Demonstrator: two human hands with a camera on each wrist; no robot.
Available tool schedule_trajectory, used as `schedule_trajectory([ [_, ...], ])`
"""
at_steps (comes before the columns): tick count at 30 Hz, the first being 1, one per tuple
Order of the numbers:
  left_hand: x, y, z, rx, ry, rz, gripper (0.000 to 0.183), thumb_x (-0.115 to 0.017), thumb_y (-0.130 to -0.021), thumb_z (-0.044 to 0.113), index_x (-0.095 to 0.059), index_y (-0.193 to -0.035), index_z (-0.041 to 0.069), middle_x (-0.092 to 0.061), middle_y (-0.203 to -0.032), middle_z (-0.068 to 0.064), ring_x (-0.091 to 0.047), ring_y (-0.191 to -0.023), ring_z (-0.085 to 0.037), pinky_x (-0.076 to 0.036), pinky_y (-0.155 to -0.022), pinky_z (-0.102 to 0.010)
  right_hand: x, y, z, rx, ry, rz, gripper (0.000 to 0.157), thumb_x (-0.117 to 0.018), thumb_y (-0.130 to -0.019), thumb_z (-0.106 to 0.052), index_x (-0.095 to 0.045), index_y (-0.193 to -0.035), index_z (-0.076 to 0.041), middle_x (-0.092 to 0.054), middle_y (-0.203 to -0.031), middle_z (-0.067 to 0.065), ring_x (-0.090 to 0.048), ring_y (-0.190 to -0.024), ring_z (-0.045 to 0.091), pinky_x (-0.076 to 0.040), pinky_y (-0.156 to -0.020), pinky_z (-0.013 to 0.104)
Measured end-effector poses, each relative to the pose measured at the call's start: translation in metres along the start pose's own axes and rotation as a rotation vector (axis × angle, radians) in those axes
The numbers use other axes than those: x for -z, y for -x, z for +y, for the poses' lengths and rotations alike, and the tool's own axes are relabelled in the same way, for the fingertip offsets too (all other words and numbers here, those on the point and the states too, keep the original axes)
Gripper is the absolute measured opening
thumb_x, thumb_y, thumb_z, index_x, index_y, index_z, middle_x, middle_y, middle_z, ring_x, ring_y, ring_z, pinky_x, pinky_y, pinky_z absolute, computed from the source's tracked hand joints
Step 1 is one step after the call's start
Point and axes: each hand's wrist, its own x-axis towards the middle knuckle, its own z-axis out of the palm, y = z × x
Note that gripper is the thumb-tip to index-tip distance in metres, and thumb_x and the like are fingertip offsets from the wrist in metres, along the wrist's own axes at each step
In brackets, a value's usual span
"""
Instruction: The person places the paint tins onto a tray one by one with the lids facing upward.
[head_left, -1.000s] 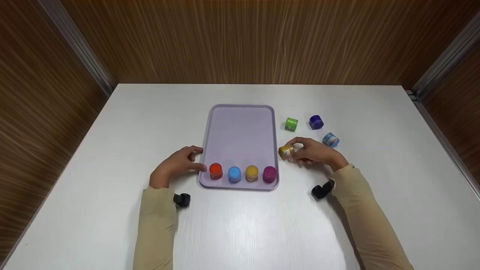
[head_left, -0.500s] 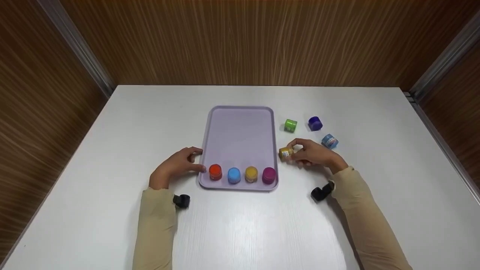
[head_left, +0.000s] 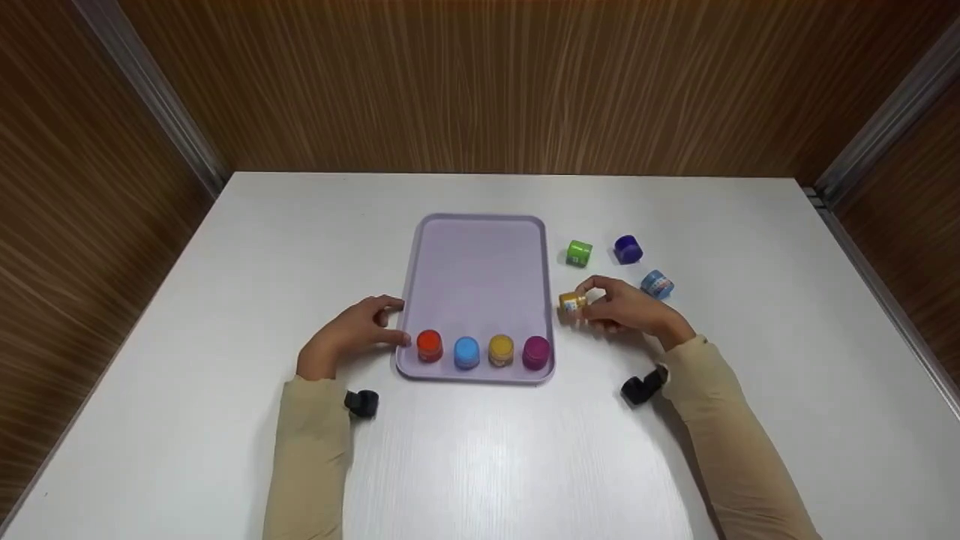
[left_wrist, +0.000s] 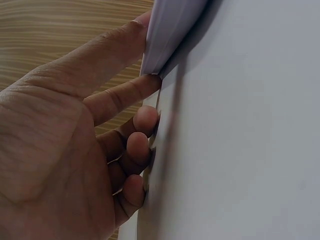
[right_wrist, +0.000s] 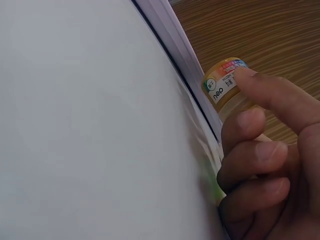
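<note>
My right hand (head_left: pixel 626 306) pinches a small ochre-yellow paint jar (head_left: pixel 571 302) between thumb and fingers, just beyond the tray's right edge. In the right wrist view the jar (right_wrist: pixel 223 85) shows its printed label and lies tilted sideways. Along the left rim of the lilac tray (head_left: pixel 480 217), my left hand (head_left: pixel 352 330) touches the side with thumb and index finger. Its other fingers (left_wrist: pixel 137 145) are loosely bent near the table. Inside the tray's near end stand red (head_left: pixel 430 345), light blue (head_left: pixel 466 352), yellow (head_left: pixel 501 350) and magenta (head_left: pixel 536 352) jars in a row.
Right of the tray lie a green jar (head_left: pixel 579 253), a purple jar (head_left: pixel 628 249) and a blue jar (head_left: pixel 658 284), the last close behind my right hand. The white table (head_left: pixel 480 465) meets wood-grain panels (head_left: pixel 480 90) at the back and sides.
The yellow jar in my right hand has risen slightly and turned, so its label shows more. My left hand stays at the tray rim. The whole view has shifted a little.
</note>
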Motion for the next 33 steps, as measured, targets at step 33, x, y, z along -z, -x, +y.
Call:
schedule_trajectory([
  [33, 0.0, -0.006, 0.002, 0.004, -0.003, -0.006, 0.072, -0.076, -0.08, 0.036, -0.048, -0.141, 0.011, -0.047, -0.103, -0.008, -0.043, -0.1, -0.022, -0.035, -0.087, -0.037, -0.008, 0.001, -0.037, 0.103, -0.105, -0.006, 0.038, -0.064, -0.088, -0.012, -0.044, -0.119, -0.004, -0.056, -0.075, -0.003, -0.047, -0.062, 0.008, -0.04, -0.057, 0.024],
])
